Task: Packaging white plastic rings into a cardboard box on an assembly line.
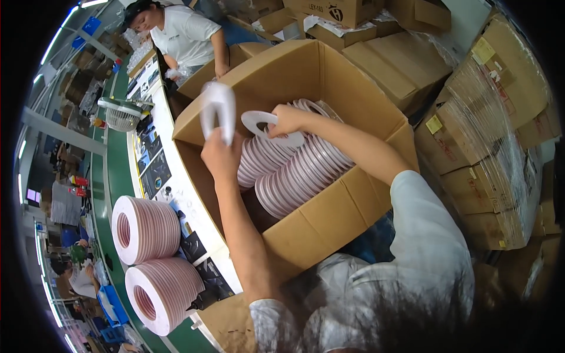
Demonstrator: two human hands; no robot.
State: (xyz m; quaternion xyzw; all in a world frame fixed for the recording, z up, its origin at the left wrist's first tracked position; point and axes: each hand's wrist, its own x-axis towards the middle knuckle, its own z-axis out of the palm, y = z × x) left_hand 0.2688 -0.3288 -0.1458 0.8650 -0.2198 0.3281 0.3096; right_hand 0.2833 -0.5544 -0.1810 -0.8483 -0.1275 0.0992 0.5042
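My left hand [222,154] is closed on the lower end of a white ring [216,97], which is raised over the left side of the box and blurred by motion. Pinched in my right hand [286,122] is a flat white ring [254,122], tilted just above the rows in the box. Beneath both hands stands a large open cardboard box [329,232]. Inside it, rows of pinkish-white rings [303,173] lie packed on edge, side by side. My right forearm hides part of them.
Two stacks of rings, an upper stack [159,229] and a lower stack [176,288], lie on the green conveyor at left. A small fan [122,115] stands farther along. Another person [188,35] works beyond the box. Wrapped cartons [482,159] rise at right.
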